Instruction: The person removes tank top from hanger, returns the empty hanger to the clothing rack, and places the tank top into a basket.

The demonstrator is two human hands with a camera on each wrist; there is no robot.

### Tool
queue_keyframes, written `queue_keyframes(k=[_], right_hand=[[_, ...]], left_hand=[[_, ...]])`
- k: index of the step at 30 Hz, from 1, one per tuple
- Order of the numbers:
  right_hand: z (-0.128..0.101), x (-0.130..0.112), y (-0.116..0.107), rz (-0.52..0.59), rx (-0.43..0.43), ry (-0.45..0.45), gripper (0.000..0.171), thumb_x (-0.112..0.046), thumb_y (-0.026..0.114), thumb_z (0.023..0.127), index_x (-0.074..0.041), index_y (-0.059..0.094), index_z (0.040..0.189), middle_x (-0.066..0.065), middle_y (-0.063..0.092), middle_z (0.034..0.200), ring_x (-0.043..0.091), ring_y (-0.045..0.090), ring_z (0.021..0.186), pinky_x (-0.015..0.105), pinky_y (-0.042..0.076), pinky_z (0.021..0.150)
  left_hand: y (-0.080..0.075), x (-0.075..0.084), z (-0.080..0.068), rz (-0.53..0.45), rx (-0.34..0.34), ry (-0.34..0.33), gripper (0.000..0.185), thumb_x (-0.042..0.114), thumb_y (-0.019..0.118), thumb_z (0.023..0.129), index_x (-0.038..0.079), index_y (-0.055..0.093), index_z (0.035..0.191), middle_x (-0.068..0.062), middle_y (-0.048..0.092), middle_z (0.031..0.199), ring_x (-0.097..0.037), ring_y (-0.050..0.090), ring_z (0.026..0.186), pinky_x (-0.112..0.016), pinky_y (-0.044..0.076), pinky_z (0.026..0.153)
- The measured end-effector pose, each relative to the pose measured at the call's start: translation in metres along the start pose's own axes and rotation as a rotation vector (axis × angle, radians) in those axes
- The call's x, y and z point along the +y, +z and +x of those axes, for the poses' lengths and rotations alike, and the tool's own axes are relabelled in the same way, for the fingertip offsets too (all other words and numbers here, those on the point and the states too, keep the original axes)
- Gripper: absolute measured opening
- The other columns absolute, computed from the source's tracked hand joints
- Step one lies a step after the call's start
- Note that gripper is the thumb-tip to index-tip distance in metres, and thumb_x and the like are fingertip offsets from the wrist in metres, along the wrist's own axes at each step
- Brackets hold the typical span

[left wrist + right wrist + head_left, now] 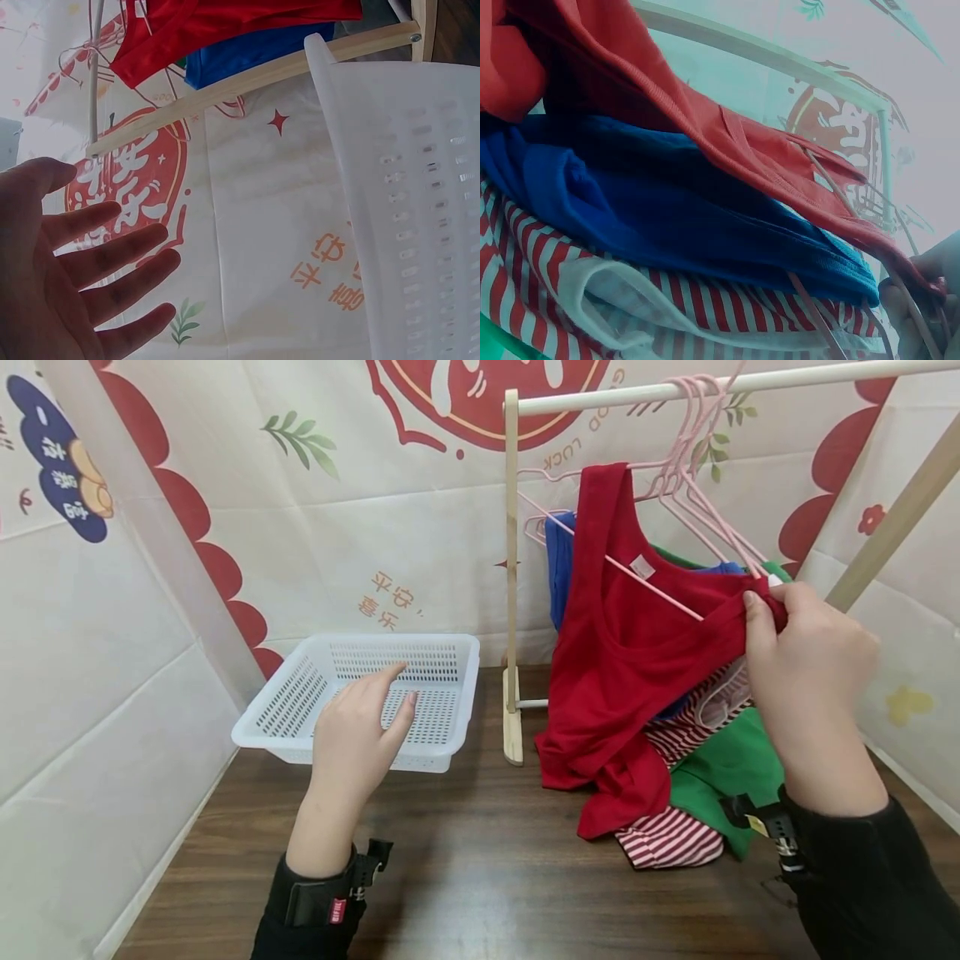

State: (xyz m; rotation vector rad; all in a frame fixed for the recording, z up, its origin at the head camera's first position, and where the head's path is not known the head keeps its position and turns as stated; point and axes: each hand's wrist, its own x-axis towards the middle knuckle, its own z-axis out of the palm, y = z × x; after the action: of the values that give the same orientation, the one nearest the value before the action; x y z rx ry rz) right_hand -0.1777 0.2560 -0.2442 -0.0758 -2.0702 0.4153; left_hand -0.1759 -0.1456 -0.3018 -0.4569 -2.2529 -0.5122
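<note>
My right hand (813, 664) pinches one shoulder strap of a red tank top (615, 693) near the end of a pink hanger (652, 587). The top's other strap stands up around the hanger's far arm, and its lower part hangs bunched down to the table. Behind it hang a blue garment (652, 202), a red-and-white striped garment (671, 839) and a green garment (731, 768). My left hand (352, 731) is over the front of a white perforated basket (397, 640), fingers spread and holding nothing; in the left wrist view its palm shows bare.
A clothes rack with a white rail (832, 372) and a wooden upright (512, 543) carries several pink hangers bunched at the right. The upright's foot (512, 739) stands right of the basket on the brown wooden table (450, 877). Printed white cloth (187, 435) encloses the back and sides.
</note>
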Motion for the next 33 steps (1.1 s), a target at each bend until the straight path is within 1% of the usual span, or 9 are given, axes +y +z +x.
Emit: queue_keyframes(k=[5, 8, 11, 15, 21, 24, 26, 31, 33], right_hand=[[-0.007, 0.005, -0.004, -0.003, 0.014, 0.017, 0.044, -0.028, 0.055, 0.099, 0.014, 0.063, 0.111, 0.034, 0.064, 0.095, 0.051, 0.056, 0.076, 0.051, 0.035, 0.061], [-0.012, 0.009, -0.006, 0.005, 0.033, 0.034, 0.044, -0.029, 0.056, 0.099, 0.012, 0.063, 0.113, 0.032, 0.065, 0.100, 0.050, 0.058, 0.080, 0.047, 0.040, 0.066], [-0.016, 0.014, -0.006, 0.054, 0.076, 0.033, 0.044, -0.031, 0.058, 0.098, 0.009, 0.065, 0.116, 0.029, 0.067, 0.103, 0.048, 0.060, 0.083, 0.025, 0.042, 0.074], [-0.019, 0.023, -0.003, 0.136, 0.152, 0.030, 0.043, -0.033, 0.062, 0.095, 0.005, 0.068, 0.114, 0.024, 0.068, 0.106, 0.042, 0.064, 0.083, 0.001, 0.027, 0.077], [-0.028, 0.033, 0.000, 0.155, 0.175, 0.177, 0.040, -0.037, 0.063, 0.094, -0.005, 0.071, 0.117, 0.008, 0.070, 0.115, 0.008, 0.065, 0.097, 0.010, 0.040, 0.088], [-0.030, 0.038, 0.000, 0.167, 0.176, 0.214, 0.040, -0.038, 0.064, 0.093, -0.008, 0.071, 0.118, 0.004, 0.069, 0.118, 0.001, 0.063, 0.104, 0.013, 0.043, 0.088], [-0.031, 0.041, 0.001, 0.179, 0.186, 0.208, 0.040, -0.038, 0.064, 0.093, -0.007, 0.071, 0.117, 0.005, 0.069, 0.116, -0.009, 0.059, 0.101, 0.012, 0.043, 0.087], [-0.031, 0.047, 0.005, 0.186, 0.198, 0.216, 0.042, -0.039, 0.064, 0.093, -0.004, 0.072, 0.114, 0.008, 0.070, 0.112, -0.020, 0.052, 0.091, 0.008, 0.041, 0.082], [-0.031, 0.048, 0.006, 0.186, 0.200, 0.240, 0.043, -0.040, 0.063, 0.093, -0.004, 0.072, 0.114, 0.009, 0.071, 0.111, -0.020, 0.051, 0.086, 0.007, 0.041, 0.080]], left_hand=[[-0.001, 0.001, 0.000, -0.003, 0.000, 0.000, 0.041, 0.030, 0.061, 0.095, 0.007, 0.062, 0.127, -0.011, 0.067, 0.119, -0.030, 0.064, 0.106, -0.046, 0.051, 0.087], [-0.001, 0.001, 0.000, -0.002, 0.001, 0.003, 0.040, 0.030, 0.061, 0.094, 0.007, 0.062, 0.127, -0.011, 0.067, 0.119, -0.030, 0.064, 0.106, -0.046, 0.051, 0.086], [-0.002, 0.000, 0.000, 0.002, 0.006, 0.008, 0.040, 0.029, 0.061, 0.094, 0.006, 0.062, 0.127, -0.012, 0.067, 0.119, -0.030, 0.064, 0.106, -0.047, 0.050, 0.087], [-0.003, -0.001, 0.000, 0.003, 0.019, 0.014, 0.040, 0.028, 0.061, 0.094, 0.006, 0.063, 0.127, -0.012, 0.067, 0.118, -0.030, 0.064, 0.106, -0.047, 0.050, 0.087], [-0.002, -0.002, 0.000, 0.006, 0.030, 0.023, 0.039, 0.027, 0.061, 0.094, 0.005, 0.063, 0.126, -0.012, 0.068, 0.117, -0.031, 0.065, 0.104, -0.047, 0.051, 0.085], [-0.002, -0.002, -0.001, 0.012, 0.033, 0.026, 0.039, 0.027, 0.061, 0.094, 0.005, 0.063, 0.126, -0.012, 0.068, 0.117, -0.031, 0.065, 0.104, -0.047, 0.051, 0.085], [-0.003, -0.003, -0.001, 0.014, 0.038, 0.024, 0.040, 0.027, 0.061, 0.094, 0.005, 0.063, 0.127, -0.013, 0.068, 0.118, -0.031, 0.065, 0.104, -0.047, 0.051, 0.086], [-0.004, -0.005, -0.002, 0.026, 0.047, 0.016, 0.041, 0.027, 0.062, 0.094, 0.006, 0.062, 0.128, -0.013, 0.067, 0.119, -0.031, 0.064, 0.106, -0.047, 0.050, 0.088], [-0.006, -0.005, -0.002, 0.032, 0.055, 0.019, 0.040, 0.027, 0.062, 0.093, 0.005, 0.063, 0.127, -0.013, 0.067, 0.118, -0.031, 0.064, 0.105, -0.047, 0.051, 0.087]])
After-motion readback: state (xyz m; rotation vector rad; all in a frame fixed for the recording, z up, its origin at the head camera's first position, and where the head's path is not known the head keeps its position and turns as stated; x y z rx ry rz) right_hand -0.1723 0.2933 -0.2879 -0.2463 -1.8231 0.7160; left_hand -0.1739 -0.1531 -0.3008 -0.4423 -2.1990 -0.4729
